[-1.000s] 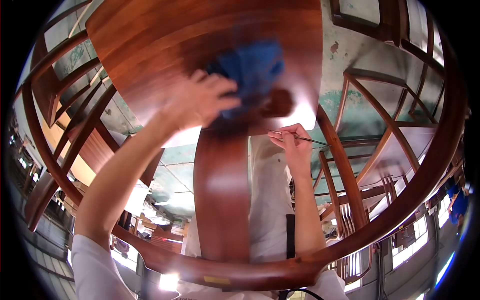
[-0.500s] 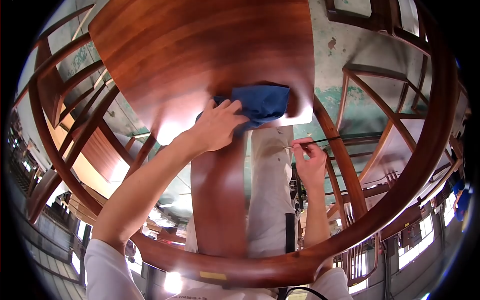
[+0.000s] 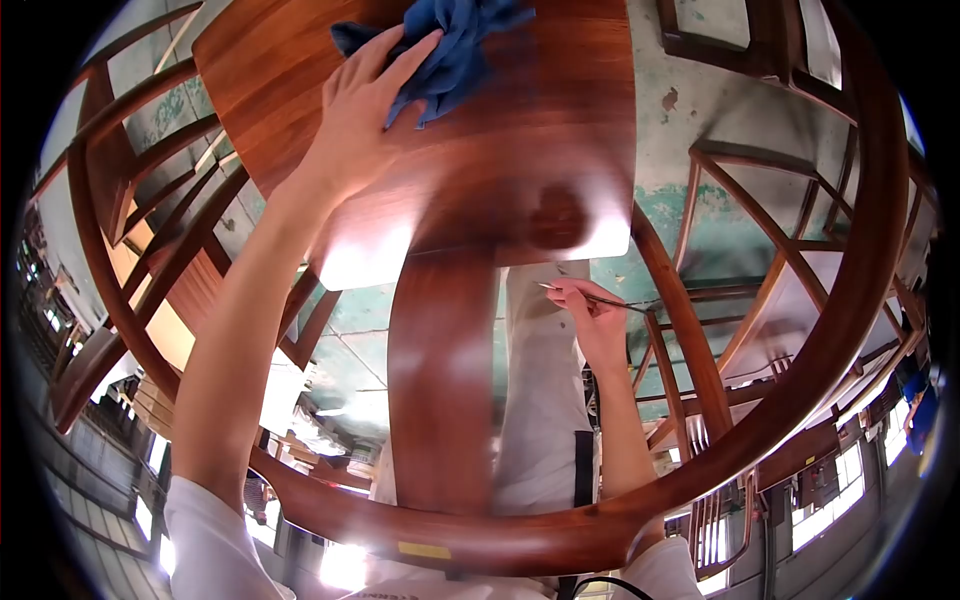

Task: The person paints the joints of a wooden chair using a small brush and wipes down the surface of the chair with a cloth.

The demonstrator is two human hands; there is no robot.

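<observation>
My left hand [image 3: 365,105] presses a crumpled blue cloth [image 3: 450,60] against the glossy wooden chair seat [image 3: 500,150], its fingers bent over the near side of the cloth. Between the thumb and fingers of my right hand [image 3: 592,312] is a thin dark stick-like tool [image 3: 610,301] with a pale pointed tip. That hand is raised just past the near right corner of the seat, to the right of the broad back splat [image 3: 440,370]. Around both forearms runs the chair's curved top rail [image 3: 480,535], with a small yellow label on it.
Other wooden chair frames stand at the left [image 3: 105,160] and at the right [image 3: 800,200]. A stained concrete floor [image 3: 690,100] with green patches shows between them. At the far right edge is a person in blue [image 3: 918,410].
My left hand has slid the blue cloth from the seat's near edge to its far part. The right hand has shifted slightly left and down, with the tool's pale tip now showing.
</observation>
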